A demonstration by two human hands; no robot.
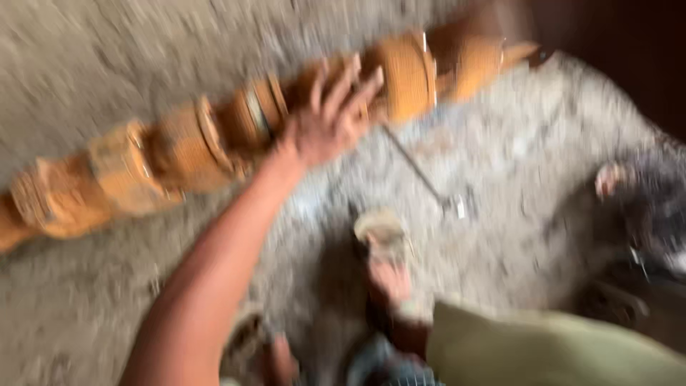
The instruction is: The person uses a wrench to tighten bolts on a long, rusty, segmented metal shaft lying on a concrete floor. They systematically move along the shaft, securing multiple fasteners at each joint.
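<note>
Left hand (330, 121) lay flat, fingers (341, 86) spread wide, on a long turned wooden post (193, 146) lying across the gritty floor (107, 57) (frame blurred). Right hand not seen.

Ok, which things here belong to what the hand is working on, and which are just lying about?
In hand:
- left hand, fingers spread, laid on the post
- carved wooden post, lying on the ground

Lying about:
- thin metal rod beside the post
- sandalled foot
- dark blurred things at right, too blurred to tell
</note>
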